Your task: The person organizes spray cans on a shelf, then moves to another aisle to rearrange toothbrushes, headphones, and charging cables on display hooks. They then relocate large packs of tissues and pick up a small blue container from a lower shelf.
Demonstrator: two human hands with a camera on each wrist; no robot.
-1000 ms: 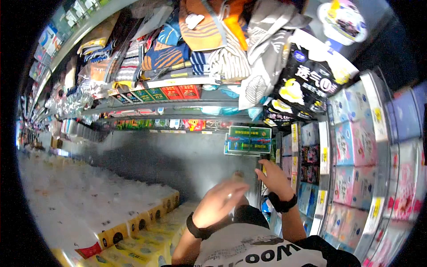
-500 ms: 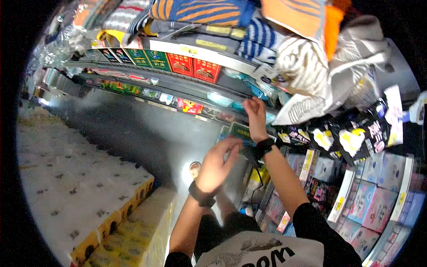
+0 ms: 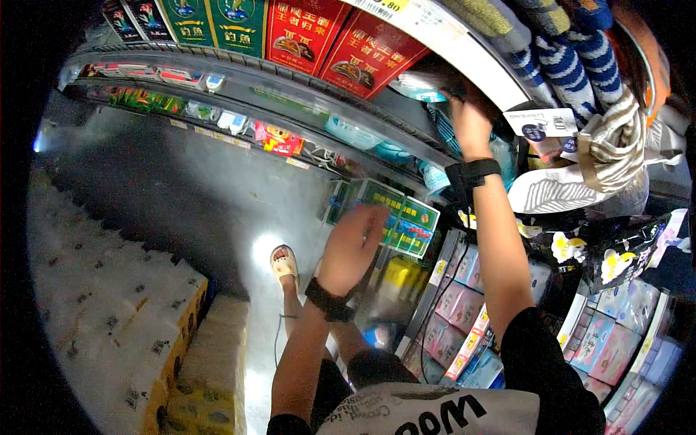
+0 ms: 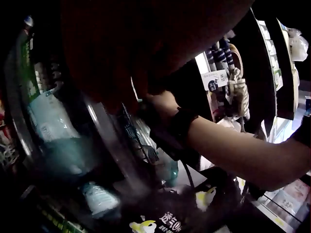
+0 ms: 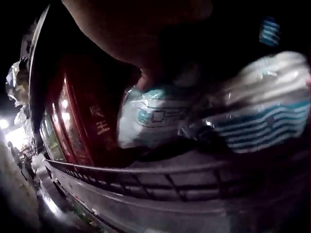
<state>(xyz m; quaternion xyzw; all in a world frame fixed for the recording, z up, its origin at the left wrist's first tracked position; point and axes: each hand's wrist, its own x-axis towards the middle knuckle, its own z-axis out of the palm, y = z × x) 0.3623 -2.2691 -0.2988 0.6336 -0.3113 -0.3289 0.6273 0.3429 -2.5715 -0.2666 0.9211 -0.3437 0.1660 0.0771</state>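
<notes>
In the head view my right hand [image 3: 473, 129] reaches into a wire-edged shelf among white-and-teal packets [image 3: 417, 87], its fingertips in shadow. The right wrist view shows a fingertip of that hand [image 5: 141, 34] against a white-and-teal packet [image 5: 155, 116], beside a packet with teal wavy stripes [image 5: 267, 126]; whether it grips one is hidden. My left hand [image 3: 351, 250] hangs in front of green boxes [image 3: 415, 217], holding nothing, fingers extended close together. It looms dark in the left wrist view [image 4: 146, 43], across from the right hand [image 4: 163, 103].
Red boxes [image 3: 304, 32] stand left of the packets. Striped socks [image 3: 565, 69] hang above right, and black packages [image 3: 616, 250] sit below them. Pink and blue packs [image 3: 457, 304] fill racks at right. Wrapped stacks [image 3: 101, 312] stand left; a sandaled foot [image 3: 284, 264] is on the floor.
My right hand has moved up from beside the green boxes and into the shelf. The left hand remains low in front. The head view has turned and come closer to the shelf.
</notes>
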